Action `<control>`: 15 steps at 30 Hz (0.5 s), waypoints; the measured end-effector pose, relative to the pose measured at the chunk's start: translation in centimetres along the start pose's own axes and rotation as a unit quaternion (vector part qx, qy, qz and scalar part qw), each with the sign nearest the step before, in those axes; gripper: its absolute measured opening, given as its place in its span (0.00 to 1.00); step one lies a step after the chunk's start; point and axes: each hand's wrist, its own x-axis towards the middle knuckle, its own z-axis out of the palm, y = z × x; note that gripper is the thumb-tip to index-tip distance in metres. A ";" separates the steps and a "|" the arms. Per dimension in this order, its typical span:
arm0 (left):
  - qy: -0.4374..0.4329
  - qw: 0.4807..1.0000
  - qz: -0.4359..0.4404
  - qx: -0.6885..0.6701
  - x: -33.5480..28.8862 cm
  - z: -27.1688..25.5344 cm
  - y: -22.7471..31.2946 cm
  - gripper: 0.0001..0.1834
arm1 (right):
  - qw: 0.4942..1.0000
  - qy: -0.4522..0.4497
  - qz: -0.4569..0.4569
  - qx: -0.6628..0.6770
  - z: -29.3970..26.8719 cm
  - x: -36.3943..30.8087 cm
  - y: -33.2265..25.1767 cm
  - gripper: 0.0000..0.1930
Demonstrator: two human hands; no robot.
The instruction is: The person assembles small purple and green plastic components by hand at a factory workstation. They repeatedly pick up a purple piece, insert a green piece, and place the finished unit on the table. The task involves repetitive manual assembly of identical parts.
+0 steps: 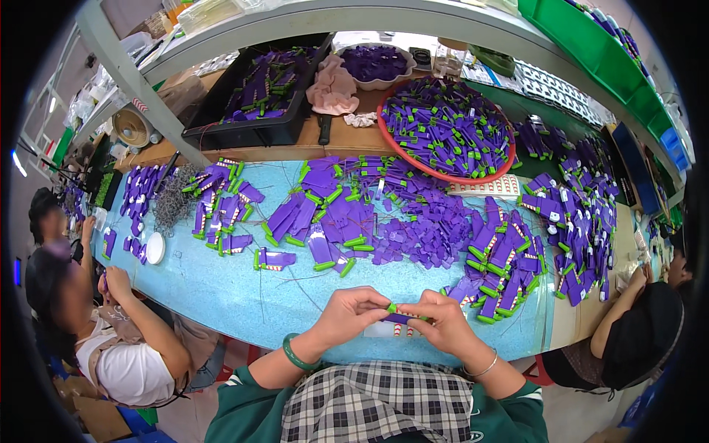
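Close to the table's near edge, my left hand (348, 316) pinches one end of a small purple and green plastic piece (401, 318). My right hand (448, 323) closes on the same piece from the other side, its fingertips on the green and purple parts. Just beneath the piece, a pale strip with red-and-white striped marks (399, 331) shows in part between my hands. To the right of my right hand lies a heap of purple pieces with green ends (506, 258). Beyond both hands spreads a pile of small flat purple pieces (425, 232).
A red round basket (389, 140) full of purple-green pieces stands at the back. Left of it are a black tray (251, 133) and a pale bowl (369, 83) of purple parts. A tangle of thin wires (175, 201) lies left. People sit at both sides; a metal shelf (310, 33) spans overhead.
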 end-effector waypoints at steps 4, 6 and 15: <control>0.001 0.998 -0.059 -0.011 0.0 1.1 1.0 0.10 | 0.947 0.015 0.150 0.284 1.7 -0.2 0.4 0.19; 0.021 0.997 -0.026 -0.070 0.4 1.8 0.5 0.09 | 0.929 0.027 0.153 0.335 2.6 -0.3 0.3 0.21; -0.061 0.954 0.124 0.267 0.2 1.2 3.4 0.08 | 0.987 -0.092 -0.095 0.095 -0.3 2.2 -0.6 0.08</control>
